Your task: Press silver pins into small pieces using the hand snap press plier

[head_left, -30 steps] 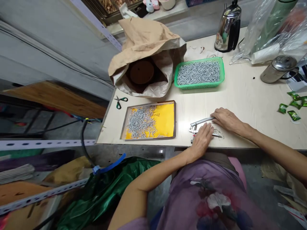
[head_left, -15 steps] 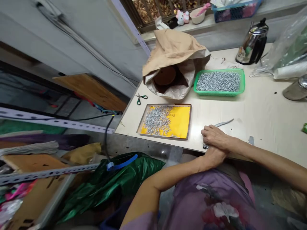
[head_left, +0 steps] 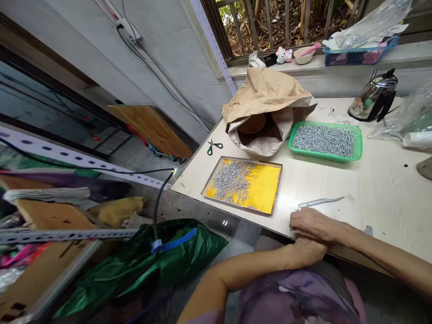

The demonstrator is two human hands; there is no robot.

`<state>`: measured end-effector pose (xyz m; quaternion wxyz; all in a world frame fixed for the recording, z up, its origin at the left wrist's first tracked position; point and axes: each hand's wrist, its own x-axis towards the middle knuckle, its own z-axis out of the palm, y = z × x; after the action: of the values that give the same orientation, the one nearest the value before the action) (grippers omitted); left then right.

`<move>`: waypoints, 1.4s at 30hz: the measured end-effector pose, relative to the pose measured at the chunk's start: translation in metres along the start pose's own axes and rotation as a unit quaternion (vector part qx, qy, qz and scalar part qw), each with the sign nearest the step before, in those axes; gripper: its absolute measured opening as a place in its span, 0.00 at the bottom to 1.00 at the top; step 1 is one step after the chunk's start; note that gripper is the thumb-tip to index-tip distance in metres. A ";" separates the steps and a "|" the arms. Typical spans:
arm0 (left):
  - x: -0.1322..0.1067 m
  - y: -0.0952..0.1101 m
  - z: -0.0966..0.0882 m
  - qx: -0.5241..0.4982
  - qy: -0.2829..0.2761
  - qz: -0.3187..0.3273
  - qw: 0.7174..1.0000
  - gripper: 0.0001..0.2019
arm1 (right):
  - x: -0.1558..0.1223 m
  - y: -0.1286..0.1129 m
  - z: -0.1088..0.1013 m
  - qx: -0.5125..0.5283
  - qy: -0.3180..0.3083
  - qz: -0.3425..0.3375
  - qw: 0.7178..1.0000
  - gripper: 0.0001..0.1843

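Note:
My right hand (head_left: pixel 313 223) rests at the table's front edge with its fingers curled closed. Whatever those fingers may hold is hidden. My left hand (head_left: pixel 306 253) lies against it from below, at the edge, its fingers out of sight. Just beyond my right knuckles a pair of metal tweezers (head_left: pixel 320 201) lies on the tabletop, the tips pointing right. Left of the hands is a shallow tray (head_left: pixel 276 191) with a yellow bottom, small metal pins (head_left: pixel 232 180) heaped on its left side. Farther back, a green plastic basket (head_left: pixel 358 148) is full of similar metal pieces (head_left: pixel 324 139).
Green-handled scissors (head_left: pixel 213 146) lie near the left table edge. An open brown paper bag (head_left: pixel 270 94) stands behind the tray. A steel kettle (head_left: pixel 374 94) and clear plastic bags (head_left: pixel 411 117) are at the back right. A green plastic sack (head_left: pixel 189 252) lies beside the table.
The camera view has shifted, so the table things appear lower and farther right. My hands remain together at the table edge; more of the tweezers shows beyond the right knuckles.

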<state>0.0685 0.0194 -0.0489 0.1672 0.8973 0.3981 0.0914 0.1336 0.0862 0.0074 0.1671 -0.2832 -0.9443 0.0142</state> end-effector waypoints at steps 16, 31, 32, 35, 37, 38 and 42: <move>-0.024 -0.024 -0.053 -0.012 0.182 0.065 0.981 0.17 | 0.067 0.165 -0.083 -0.021 0.134 0.254 0.958 0.14; -0.001 0.004 -0.020 -0.065 0.069 0.027 0.995 0.29 | -0.031 0.107 -0.028 0.110 -0.127 0.082 0.982 0.15; -0.001 0.005 -0.020 -0.063 0.072 0.030 0.995 0.29 | -0.028 0.109 -0.025 0.108 -0.112 0.085 0.984 0.15; 0.001 0.000 -0.023 -0.054 0.104 0.019 0.993 0.24 | -0.026 0.105 -0.021 0.101 -0.078 0.110 0.986 0.15; 0.000 -0.015 -0.034 -0.045 0.135 -0.009 0.990 0.19 | -0.032 0.095 -0.022 0.119 -0.057 0.124 0.984 0.16; -0.001 -0.028 -0.044 -0.039 0.151 -0.030 0.987 0.17 | -0.037 0.088 -0.024 0.138 -0.044 0.127 0.981 0.16; -0.005 -0.100 -0.094 0.011 0.232 -0.234 0.944 0.12 | -0.067 0.054 -0.026 0.206 -0.011 0.161 0.965 0.18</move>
<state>-0.0312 0.0997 0.0007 0.0770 0.7348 0.6253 0.2512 0.2230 0.0933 0.0049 0.2067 -0.3904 -0.8649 0.2382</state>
